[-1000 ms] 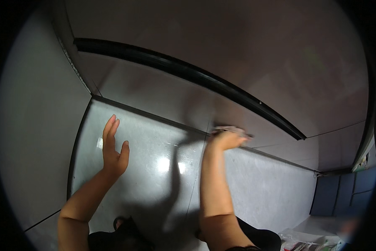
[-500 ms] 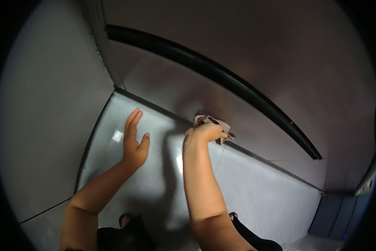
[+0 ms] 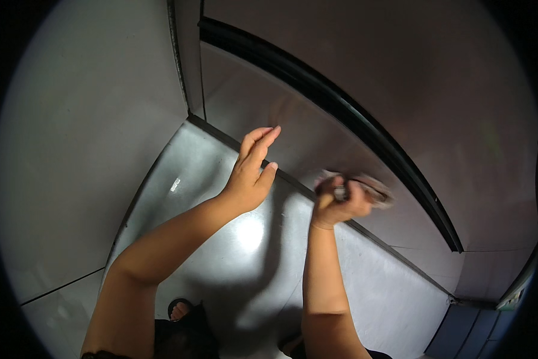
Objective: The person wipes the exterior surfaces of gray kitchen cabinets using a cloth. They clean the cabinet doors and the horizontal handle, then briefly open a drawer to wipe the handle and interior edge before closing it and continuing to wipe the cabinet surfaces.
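Note:
My right hand [image 3: 341,203] is closed around a crumpled, pale pinkish cloth [image 3: 374,188], which is smeared by motion. The cloth is at the lower part of a dark, glossy wall panel [image 3: 293,137], just above the skirting strip; whether it touches the panel I cannot tell. My left hand [image 3: 254,170] is empty, its fingers stretched out and its thumb apart, held in the air to the left of the cloth.
A black rail [image 3: 341,99] runs along the panel above both hands. A grey wall [image 3: 89,137] meets it on the left. Below lies a shiny grey floor [image 3: 371,269], with my sandalled foot [image 3: 179,310] on it. Dark blue panels [image 3: 463,332] stand at the lower right.
My right hand has moved right with the cloth, its wrist turned upward. My left hand has moved right and up, nearer the panel. The view has shifted too.

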`<action>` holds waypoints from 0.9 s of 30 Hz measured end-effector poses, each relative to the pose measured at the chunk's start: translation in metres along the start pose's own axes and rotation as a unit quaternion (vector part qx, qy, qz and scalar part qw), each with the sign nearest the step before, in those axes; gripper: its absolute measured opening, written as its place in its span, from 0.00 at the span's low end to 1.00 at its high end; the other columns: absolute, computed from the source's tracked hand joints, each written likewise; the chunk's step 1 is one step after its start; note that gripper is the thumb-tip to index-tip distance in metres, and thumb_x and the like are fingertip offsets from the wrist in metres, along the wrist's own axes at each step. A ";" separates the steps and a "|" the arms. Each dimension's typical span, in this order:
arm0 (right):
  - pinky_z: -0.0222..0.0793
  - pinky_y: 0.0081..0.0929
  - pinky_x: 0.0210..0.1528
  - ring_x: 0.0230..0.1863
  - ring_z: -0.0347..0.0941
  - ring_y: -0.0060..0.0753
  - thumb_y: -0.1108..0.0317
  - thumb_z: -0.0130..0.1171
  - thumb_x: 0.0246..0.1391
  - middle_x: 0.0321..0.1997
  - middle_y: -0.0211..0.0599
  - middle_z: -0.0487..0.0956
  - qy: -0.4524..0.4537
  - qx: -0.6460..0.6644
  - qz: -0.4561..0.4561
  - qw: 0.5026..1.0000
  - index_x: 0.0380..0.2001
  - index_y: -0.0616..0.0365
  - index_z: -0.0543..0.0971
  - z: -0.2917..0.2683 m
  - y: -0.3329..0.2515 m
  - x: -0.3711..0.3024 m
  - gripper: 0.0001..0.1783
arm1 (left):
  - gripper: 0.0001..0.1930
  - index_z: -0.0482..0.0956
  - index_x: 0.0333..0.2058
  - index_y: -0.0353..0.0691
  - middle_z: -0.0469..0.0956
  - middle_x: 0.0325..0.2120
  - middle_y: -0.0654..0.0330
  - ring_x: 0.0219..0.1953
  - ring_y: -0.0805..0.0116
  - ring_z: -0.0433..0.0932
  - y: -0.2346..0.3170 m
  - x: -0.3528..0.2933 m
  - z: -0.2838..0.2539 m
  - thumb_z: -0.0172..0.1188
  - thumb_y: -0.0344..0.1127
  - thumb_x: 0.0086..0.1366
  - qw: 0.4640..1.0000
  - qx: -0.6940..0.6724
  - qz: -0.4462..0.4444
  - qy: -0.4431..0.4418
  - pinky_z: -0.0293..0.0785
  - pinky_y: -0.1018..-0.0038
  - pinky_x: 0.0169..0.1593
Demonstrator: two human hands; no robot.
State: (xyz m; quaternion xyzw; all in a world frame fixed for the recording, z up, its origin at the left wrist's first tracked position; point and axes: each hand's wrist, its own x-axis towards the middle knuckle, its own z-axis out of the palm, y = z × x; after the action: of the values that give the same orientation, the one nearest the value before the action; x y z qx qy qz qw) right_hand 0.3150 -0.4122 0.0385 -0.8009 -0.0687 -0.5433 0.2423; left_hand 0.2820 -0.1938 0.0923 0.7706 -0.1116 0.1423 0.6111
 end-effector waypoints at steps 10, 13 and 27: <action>0.62 0.36 0.29 0.22 0.68 0.40 0.66 0.65 0.46 0.12 0.39 0.64 -0.362 0.190 0.076 0.910 0.15 0.63 0.74 -0.046 0.002 -0.008 0.15 | 0.31 0.58 0.66 0.39 0.55 0.66 0.51 0.69 0.54 0.55 -0.019 -0.007 -0.011 0.48 0.21 0.63 1.000 0.018 0.010 0.002 0.52 0.62 0.70; 0.69 0.32 0.39 0.38 0.73 0.37 0.76 0.73 0.39 0.41 0.30 0.75 -0.085 0.076 -0.313 0.943 0.42 0.44 0.77 -0.041 -0.024 0.050 0.25 | 0.31 0.58 0.66 0.39 0.56 0.67 0.53 0.69 0.57 0.56 -0.017 -0.011 -0.015 0.47 0.20 0.63 1.000 -0.007 -0.020 0.019 0.55 0.62 0.69; 0.65 0.41 0.59 0.59 0.69 0.50 0.60 0.51 0.54 0.60 0.49 0.74 -0.415 -0.067 -0.608 0.673 0.43 0.64 0.81 0.038 -0.003 -0.032 0.21 | 0.32 0.59 0.65 0.39 0.58 0.64 0.50 0.65 0.52 0.60 -0.021 -0.038 -0.018 0.48 0.19 0.61 0.999 0.027 -0.039 0.025 0.59 0.62 0.67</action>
State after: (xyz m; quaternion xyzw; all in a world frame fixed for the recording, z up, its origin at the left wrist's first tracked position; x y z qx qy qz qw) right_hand 0.3330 -0.3869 -0.0001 -0.7395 -0.5974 -0.1851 -0.2491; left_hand 0.2524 -0.1719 0.0634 0.7865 -0.0624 0.1411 0.5981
